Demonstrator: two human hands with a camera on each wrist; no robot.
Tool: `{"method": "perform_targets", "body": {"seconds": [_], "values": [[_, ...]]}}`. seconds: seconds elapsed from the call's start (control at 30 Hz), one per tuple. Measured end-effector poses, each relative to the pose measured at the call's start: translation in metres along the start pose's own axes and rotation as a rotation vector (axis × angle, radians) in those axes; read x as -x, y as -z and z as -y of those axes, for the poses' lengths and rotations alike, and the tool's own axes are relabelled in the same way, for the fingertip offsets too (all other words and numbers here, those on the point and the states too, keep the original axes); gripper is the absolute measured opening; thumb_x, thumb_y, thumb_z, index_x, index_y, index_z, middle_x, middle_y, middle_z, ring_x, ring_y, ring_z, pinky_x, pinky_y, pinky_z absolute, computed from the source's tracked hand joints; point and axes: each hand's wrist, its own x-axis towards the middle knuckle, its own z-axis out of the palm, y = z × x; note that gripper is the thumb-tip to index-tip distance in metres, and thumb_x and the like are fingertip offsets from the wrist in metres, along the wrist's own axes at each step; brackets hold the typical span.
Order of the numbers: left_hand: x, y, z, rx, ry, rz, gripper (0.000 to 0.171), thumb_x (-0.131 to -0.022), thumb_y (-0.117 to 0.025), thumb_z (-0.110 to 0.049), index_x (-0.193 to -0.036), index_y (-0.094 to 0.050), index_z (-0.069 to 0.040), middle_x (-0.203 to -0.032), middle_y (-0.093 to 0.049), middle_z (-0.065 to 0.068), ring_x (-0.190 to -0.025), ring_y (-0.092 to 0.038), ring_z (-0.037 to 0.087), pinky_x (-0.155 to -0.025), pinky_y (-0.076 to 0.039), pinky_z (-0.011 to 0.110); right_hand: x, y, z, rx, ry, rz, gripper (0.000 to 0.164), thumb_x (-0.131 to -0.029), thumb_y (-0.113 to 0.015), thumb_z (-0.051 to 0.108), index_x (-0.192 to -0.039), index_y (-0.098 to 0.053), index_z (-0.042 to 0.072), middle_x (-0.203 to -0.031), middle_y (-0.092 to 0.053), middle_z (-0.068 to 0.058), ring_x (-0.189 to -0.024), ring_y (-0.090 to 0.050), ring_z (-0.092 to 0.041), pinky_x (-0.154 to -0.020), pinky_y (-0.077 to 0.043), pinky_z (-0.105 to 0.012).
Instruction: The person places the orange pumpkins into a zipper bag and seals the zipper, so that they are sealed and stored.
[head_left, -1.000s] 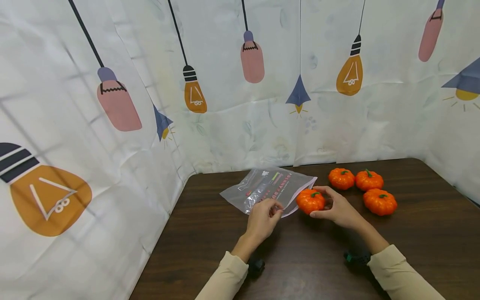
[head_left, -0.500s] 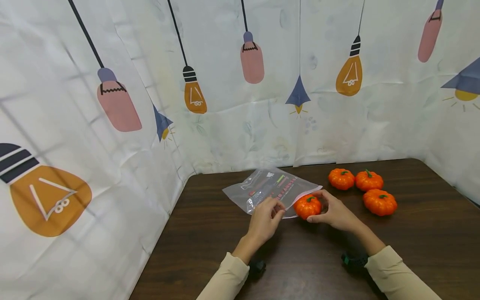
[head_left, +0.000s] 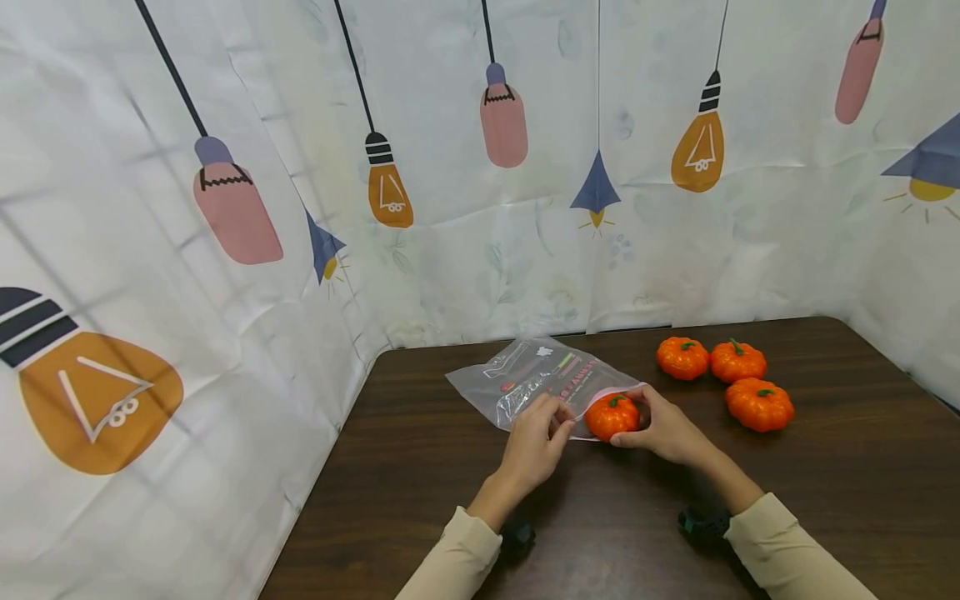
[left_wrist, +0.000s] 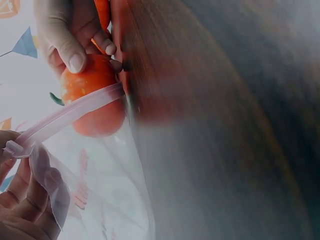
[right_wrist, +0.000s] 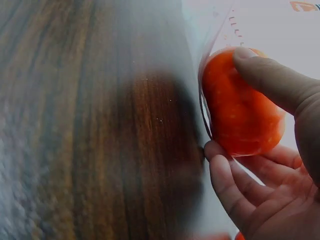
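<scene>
A small orange pumpkin with a green stem sits partly inside the mouth of a clear zip bag. My right hand holds this pumpkin between thumb and fingers, as the right wrist view shows with the pumpkin close up. On the other side of the opening, my left hand pinches the bag's edge. In the left wrist view the pinkish zip strip runs from the left fingers across the pumpkin's side. The bag lies on the dark wooden table, its printed face up.
Three more orange pumpkins stand together at the back right: one pumpkin on the left, another pumpkin beside it, and a nearer pumpkin. A patterned white curtain surrounds the table at the back and sides.
My right hand has moved a little left with the pumpkin, which has passed from the bag's mouth to partly inside it. The bag's opening has spread around it; my left hand has shifted slightly right.
</scene>
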Motion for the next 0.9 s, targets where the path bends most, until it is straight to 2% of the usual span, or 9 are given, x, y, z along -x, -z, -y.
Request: {"method": "perform_targets", "body": {"seconds": [0.17,0.4,0.63,0.9], "values": [[0.001,-0.001,-0.001,0.003,-0.007,0.000,0.009,-0.094,-0.072,-0.014,-0.095,-0.064,-0.018,-0.088,-0.060,-0.003,-0.069,-0.049,0.000,-0.063,-0.043,0.013,-0.001,-0.002,-0.001,0.033,-0.022,-0.019,0.077,-0.079,-0.087,0.043,-0.133,-0.049,0.003,-0.116,-0.064,-0.015,-0.094,-0.059,-0.022,-0.081,-0.049,-0.035],[0.003,-0.003,0.000,0.016,-0.018,0.007,0.009,-0.093,-0.072,-0.013,-0.096,-0.064,-0.017,-0.087,-0.059,-0.003,-0.068,-0.049,0.000,-0.063,-0.043,0.012,-0.001,-0.005,0.002,0.055,-0.054,-0.042,0.082,-0.079,-0.087,0.043,-0.136,-0.049,-0.003,-0.131,-0.056,-0.024,-0.097,-0.061,-0.026,-0.081,-0.052,-0.034],[0.002,-0.003,-0.001,0.043,-0.008,0.013,0.009,-0.094,-0.072,-0.013,-0.096,-0.064,-0.016,-0.088,-0.059,-0.003,-0.069,-0.049,0.000,-0.064,-0.044,0.013,0.001,-0.011,0.009,0.014,-0.096,-0.035,0.079,-0.079,-0.088,0.038,-0.132,-0.049,-0.005,-0.117,-0.061,-0.020,-0.090,-0.062,-0.022,-0.074,-0.051,-0.031],[0.002,-0.004,-0.002,0.044,-0.033,0.024,0.009,-0.094,-0.072,-0.013,-0.097,-0.064,-0.017,-0.089,-0.059,-0.003,-0.070,-0.050,0.001,-0.064,-0.043,0.012,0.001,-0.013,0.012,0.035,-0.142,-0.061,0.072,-0.081,-0.086,0.035,-0.130,-0.052,-0.007,-0.105,-0.065,-0.016,-0.086,-0.061,-0.022,-0.072,-0.050,-0.031]]}}
